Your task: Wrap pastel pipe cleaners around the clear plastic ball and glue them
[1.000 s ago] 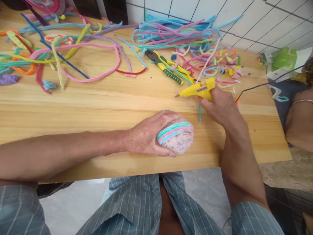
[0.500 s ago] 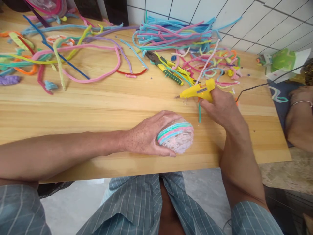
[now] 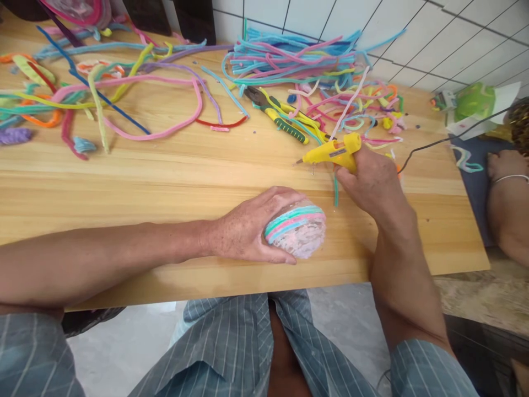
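Observation:
My left hand (image 3: 252,226) is wrapped around a round, ball-like piece (image 3: 301,237) near the table's front edge. Green, pink and light blue fuzzy strips band its upper part; the rest is a rough, pale pinkish surface. Its left side is hidden by my palm and fingers. To the right and further back, my right hand (image 3: 372,176) grips a yellow glue gun (image 3: 333,153), its nozzle pointing left, well apart from the ball. A green pipe cleaner (image 3: 336,190) shows just below the glue gun.
Behind the glue gun lie yellow-and-green pliers (image 3: 285,124). A bundle of pipe cleaners (image 3: 293,58) rests by the tiled wall, with more loose ones (image 3: 152,135) at the left. A black cord (image 3: 438,142) runs right, towards another person's arm (image 3: 508,193).
Almost nothing differs. The whole view has shifted very slightly; both hands keep their holds and places.

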A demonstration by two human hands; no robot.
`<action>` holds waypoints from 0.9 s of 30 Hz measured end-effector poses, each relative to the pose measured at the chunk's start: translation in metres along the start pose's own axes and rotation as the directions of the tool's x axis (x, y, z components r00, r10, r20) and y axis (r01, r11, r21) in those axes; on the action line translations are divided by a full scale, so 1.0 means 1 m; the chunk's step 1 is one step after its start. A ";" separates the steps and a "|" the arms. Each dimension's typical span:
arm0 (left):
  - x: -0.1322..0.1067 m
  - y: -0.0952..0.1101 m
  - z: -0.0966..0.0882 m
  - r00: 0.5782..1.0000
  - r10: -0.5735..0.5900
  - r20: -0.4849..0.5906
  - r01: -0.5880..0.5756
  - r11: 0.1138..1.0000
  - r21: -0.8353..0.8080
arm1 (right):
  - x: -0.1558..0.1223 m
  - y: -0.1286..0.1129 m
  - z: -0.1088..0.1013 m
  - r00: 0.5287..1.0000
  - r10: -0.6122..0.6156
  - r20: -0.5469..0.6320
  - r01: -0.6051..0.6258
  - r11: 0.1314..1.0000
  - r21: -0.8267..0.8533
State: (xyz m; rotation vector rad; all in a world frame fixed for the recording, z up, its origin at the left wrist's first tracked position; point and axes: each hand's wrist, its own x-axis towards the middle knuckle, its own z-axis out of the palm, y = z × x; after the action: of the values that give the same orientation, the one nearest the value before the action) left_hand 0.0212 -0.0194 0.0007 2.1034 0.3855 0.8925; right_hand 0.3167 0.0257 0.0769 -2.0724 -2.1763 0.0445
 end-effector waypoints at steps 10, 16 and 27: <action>0.000 -0.002 0.000 1.000 0.004 -0.009 -0.004 1.000 0.010 | -0.001 0.004 -0.013 0.998 0.025 -0.050 -0.023 0.999 0.048; 0.001 -0.003 0.001 0.999 0.039 -0.027 -0.038 0.999 0.025 | 0.003 0.012 -0.001 1.000 0.031 -0.004 -0.031 0.999 -0.010; 0.000 -0.002 0.002 1.000 -0.013 -0.005 0.013 1.000 0.005 | 0.007 0.013 0.003 1.000 0.010 0.026 -0.012 0.998 0.055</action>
State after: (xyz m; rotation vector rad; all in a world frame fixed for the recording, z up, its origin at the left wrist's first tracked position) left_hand 0.0225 -0.0193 -0.0013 2.1015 0.4045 0.8900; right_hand 0.3288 0.0331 0.0726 -2.0655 -2.1531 0.1312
